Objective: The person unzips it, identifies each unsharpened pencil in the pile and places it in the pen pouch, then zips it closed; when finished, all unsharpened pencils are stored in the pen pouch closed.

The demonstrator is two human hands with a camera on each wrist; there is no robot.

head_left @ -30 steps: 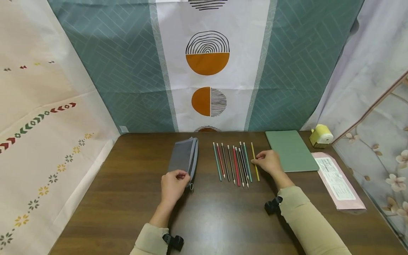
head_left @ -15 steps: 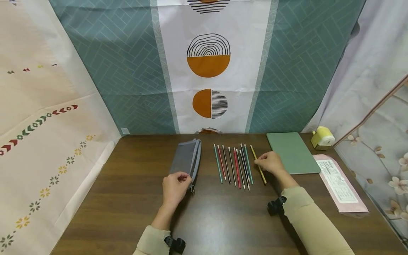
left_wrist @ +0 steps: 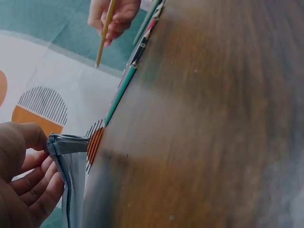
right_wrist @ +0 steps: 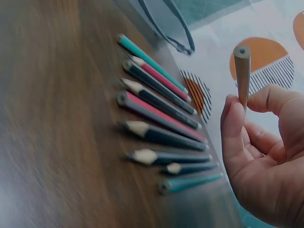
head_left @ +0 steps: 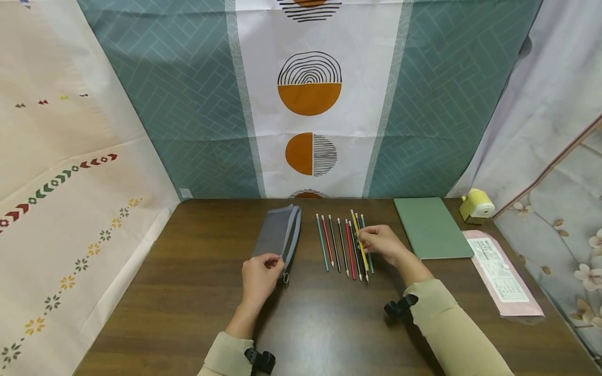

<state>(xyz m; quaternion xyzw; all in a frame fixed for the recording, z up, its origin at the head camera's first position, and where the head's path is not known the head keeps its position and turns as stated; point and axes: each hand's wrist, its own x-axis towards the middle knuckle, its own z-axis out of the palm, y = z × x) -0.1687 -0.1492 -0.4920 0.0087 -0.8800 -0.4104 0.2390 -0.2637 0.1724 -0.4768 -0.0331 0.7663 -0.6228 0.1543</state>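
Observation:
My right hand (head_left: 383,243) pinches a yellow pencil (head_left: 359,240) between thumb and fingers, raised above the row of pencils on the table. In the right wrist view the yellow pencil's flat unsharpened end (right_wrist: 242,54) points toward the camera. Below it lie several red, black and teal pencils (right_wrist: 164,111), side by side, some sharpened. My left hand (head_left: 259,277) pinches the near end of a grey zippered pencil pouch (head_left: 275,230), close to its ring pull (head_left: 286,278). Along its right side the pouch's zipper gapes apart.
A green notebook (head_left: 432,228) lies right of the pencils. Behind it to the right stands a yellow pencil sharpener (head_left: 476,206). A pink packet with a white label (head_left: 500,269) lies near the right edge of the brown table (head_left: 324,329). A patterned cloth hangs behind.
The right hand has lifted the yellow pencil off the table and carried it left over the other pencils. The left hand keeps its hold on the pouch, nearly still.

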